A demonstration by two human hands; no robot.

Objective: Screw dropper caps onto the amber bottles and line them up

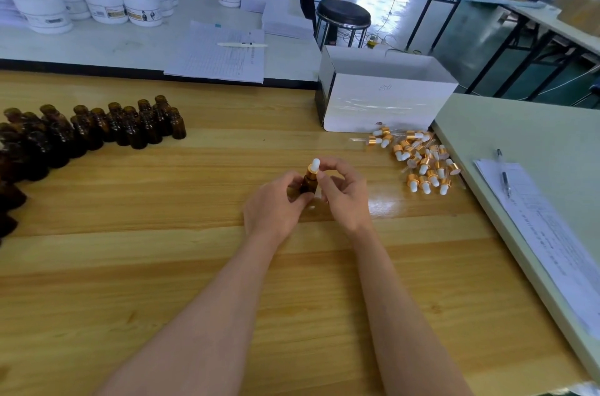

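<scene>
Clearly the capping step is in hand: the left hand point(276, 200) grips an amber bottle point(308, 183) just above the middle of the wooden worktop point(162, 265), while the right hand point(344, 191) pinches the dropper cap point(314, 166) sitting on its neck. By my reading, the next move calls for twisting the cap tight, then standing the bottle in a row. Uncapped bottles point(97, 129) crowd the left side, loose caps point(422, 161) lie heaped at right beside a white box point(383, 103), and nothing blocks the open wood between.
</scene>
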